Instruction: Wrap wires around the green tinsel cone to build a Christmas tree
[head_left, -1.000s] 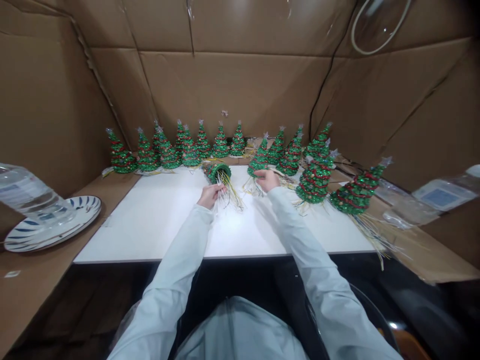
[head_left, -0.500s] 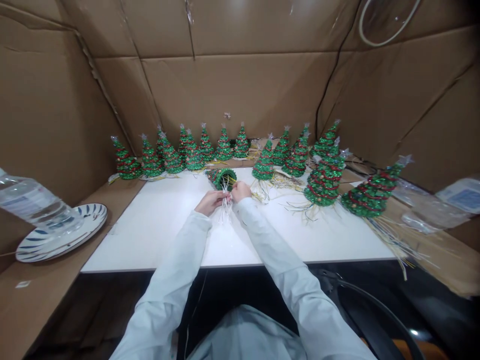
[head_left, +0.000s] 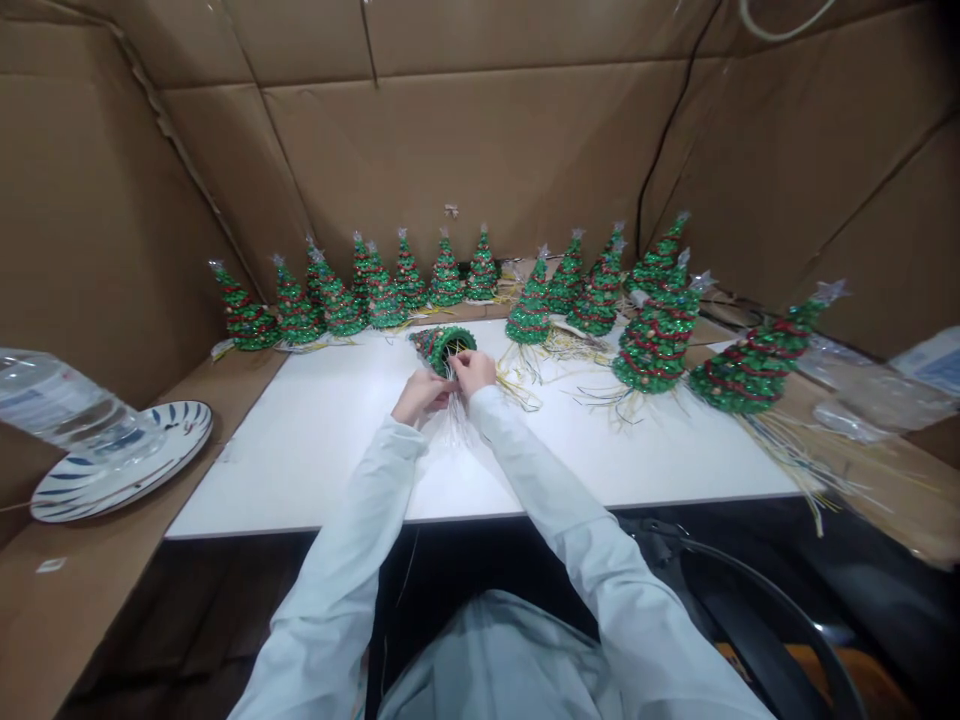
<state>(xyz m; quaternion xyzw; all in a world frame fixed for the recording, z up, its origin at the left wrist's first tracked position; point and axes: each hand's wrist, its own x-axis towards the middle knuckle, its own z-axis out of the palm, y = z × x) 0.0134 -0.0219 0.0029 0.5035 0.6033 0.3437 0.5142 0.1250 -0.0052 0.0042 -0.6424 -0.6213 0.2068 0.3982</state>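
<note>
A small green Christmas tree (head_left: 433, 345) lies on its side on the white board (head_left: 315, 460), its hollow base turned toward me. White wires (head_left: 454, 420) hang out of that opening and fan down onto the board. My left hand (head_left: 421, 395) pinches the bundle of wires from the left, just below the opening. Close beside it, my right hand (head_left: 474, 372) has its fingertips together on the wires at the mouth of the base. Yellow wires (head_left: 517, 392) trail off to the right of my hand.
Upright decorated trees (head_left: 337, 300) line the back; larger trees (head_left: 652, 340) with loose wires stand at right. A water bottle (head_left: 67, 410) stands on a patterned plate (head_left: 191, 440) at left. Clear plastic packaging (head_left: 885, 400) lies far right. Cardboard walls (head_left: 480, 140) enclose the table.
My right hand has moved up and slightly left, closer to the tree's opening. My left hand stays at the wires. The view has tilted down slightly.
</note>
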